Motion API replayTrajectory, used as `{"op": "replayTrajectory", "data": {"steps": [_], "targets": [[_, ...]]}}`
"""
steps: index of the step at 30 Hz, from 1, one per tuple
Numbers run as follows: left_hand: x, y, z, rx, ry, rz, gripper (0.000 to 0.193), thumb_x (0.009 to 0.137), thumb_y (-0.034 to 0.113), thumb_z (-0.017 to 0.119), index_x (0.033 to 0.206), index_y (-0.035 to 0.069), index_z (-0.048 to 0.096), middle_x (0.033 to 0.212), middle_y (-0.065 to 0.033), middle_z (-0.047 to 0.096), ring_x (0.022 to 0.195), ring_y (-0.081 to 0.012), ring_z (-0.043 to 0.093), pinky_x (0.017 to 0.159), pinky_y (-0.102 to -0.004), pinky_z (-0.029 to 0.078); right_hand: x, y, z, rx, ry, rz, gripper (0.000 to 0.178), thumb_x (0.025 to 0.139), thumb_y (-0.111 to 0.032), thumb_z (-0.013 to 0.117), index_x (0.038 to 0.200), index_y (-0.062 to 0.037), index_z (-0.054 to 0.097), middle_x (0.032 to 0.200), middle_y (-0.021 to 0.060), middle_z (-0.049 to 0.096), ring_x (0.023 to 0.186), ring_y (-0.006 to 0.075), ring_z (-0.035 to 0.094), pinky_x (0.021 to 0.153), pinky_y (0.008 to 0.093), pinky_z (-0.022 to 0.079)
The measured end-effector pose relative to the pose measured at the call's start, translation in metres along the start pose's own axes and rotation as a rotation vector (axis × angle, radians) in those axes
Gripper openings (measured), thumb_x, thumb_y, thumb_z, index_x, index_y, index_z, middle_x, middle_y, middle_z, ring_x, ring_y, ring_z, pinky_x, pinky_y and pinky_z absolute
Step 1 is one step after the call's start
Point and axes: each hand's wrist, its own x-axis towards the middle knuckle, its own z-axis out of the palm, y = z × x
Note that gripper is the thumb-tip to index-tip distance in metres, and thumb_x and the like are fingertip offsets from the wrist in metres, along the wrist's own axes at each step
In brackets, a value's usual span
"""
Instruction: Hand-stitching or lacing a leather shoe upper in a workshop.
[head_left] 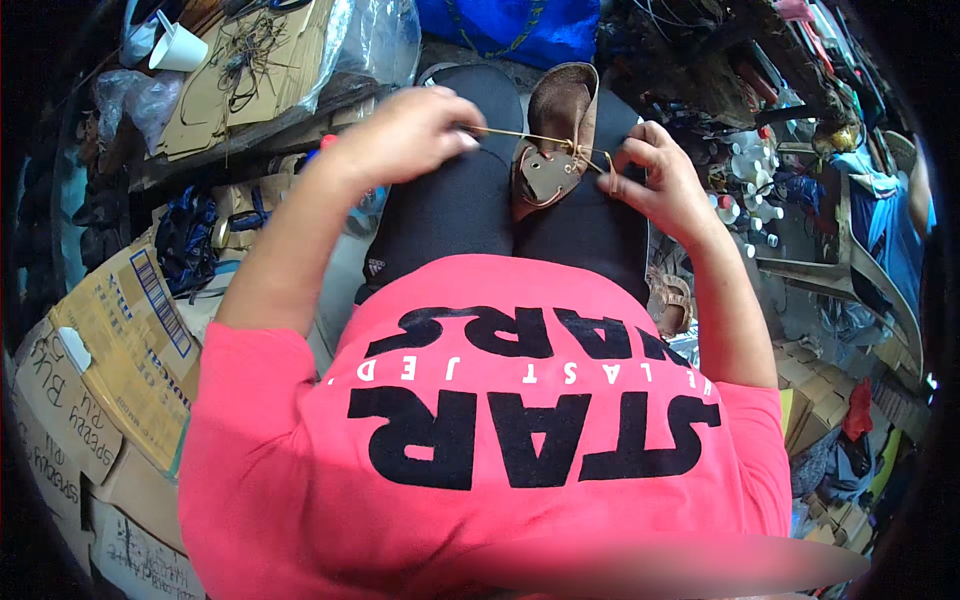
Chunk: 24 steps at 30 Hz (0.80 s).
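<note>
A brown leather shoe upper (550, 175) rests across my thighs, its pale inner side partly showing. A thin tan lace (515, 133) runs through holes near its front and crosses over there. My left hand (425, 132), left of the upper, has its fingers closed on one end of the lace, which is pulled out straight. To the right of the upper, my right hand (662, 180) pinches the other, shorter end, where the lace makes a small loop by the fingertips. Neither hand touches the leather itself.
Flat cardboard (215, 110) with a tangle of dark cords (250, 60) lies at the far left, beside a white cup (180, 48). Cardboard boxes (125, 340) stack at my left. Small bottles (752, 165) crowd the right. Another brown shoe (672, 302) sits by my right hip.
</note>
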Motion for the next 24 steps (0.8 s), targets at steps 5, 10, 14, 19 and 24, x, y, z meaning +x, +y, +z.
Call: {"op": "replayTrajectory", "data": {"steps": [5,10,14,19,24], "targets": [[-0.01,-0.027,-0.029,-0.015,0.111,-0.421,0.033,0.094,0.033,0.052,0.088,0.003,0.065,0.078,-0.0044,0.051,0.073,-0.0152,0.055,0.071,-0.0279,0.044,0.01,0.042,0.012,-0.056,0.448,0.136,0.012,0.075,-0.012,0.065,0.075,-0.0015,0.06,0.086,0.0112,0.058,0.071,0.0258,0.06,0.066,0.0344,0.049],[0.012,-0.025,0.001,-0.993,0.36,-0.215,0.037,0.098,0.036,0.045,0.102,0.003,0.061,0.093,-0.0036,0.06,0.086,-0.016,0.059,0.085,-0.029,0.044,0.018,0.049,0.017,0.172,0.483,0.184,0.021,0.075,-0.012,0.069,0.095,-0.0075,0.064,0.108,0.0076,0.056,0.092,0.0197,0.059,0.079,0.0314,0.047],[0.028,-0.011,0.011,-1.424,0.416,-0.122,0.037,0.099,0.037,0.039,0.093,0.008,0.062,0.095,-0.0081,0.063,0.101,-0.024,0.059,0.097,-0.0371,0.04,0.013,0.035,0.005,0.131,0.126,-0.014,0.028,0.07,-0.017,0.075,0.096,-0.0112,0.065,0.126,0.0094,0.05,0.118,0.027,0.046,0.096,0.0413,0.039],[0.034,0.0,0.011,-1.961,0.248,0.128,0.041,0.1,0.033,0.037,0.07,0.008,0.052,0.112,-0.018,0.061,0.11,-0.0336,0.056,0.098,-0.0447,0.04,0.028,0.038,0.006,0.004,0.346,0.034,0.013,0.073,-0.011,0.069,0.081,-0.0026,0.063,0.091,0.0123,0.064,0.083,0.0276,0.062,0.08,0.0317,0.046],[0.034,-0.006,0.02,-2.119,0.257,0.241,0.043,0.099,0.034,0.037,0.066,0.009,0.05,0.108,-0.0187,0.063,0.111,-0.0351,0.055,0.097,-0.0472,0.041,0.035,0.047,0.014,1.506,0.653,0.223,0.041,0.097,-0.038,0.044,0.097,-0.0008,0.06,0.096,0.0122,0.062,0.088,0.0237,0.06,0.098,0.0417,0.044]]}}
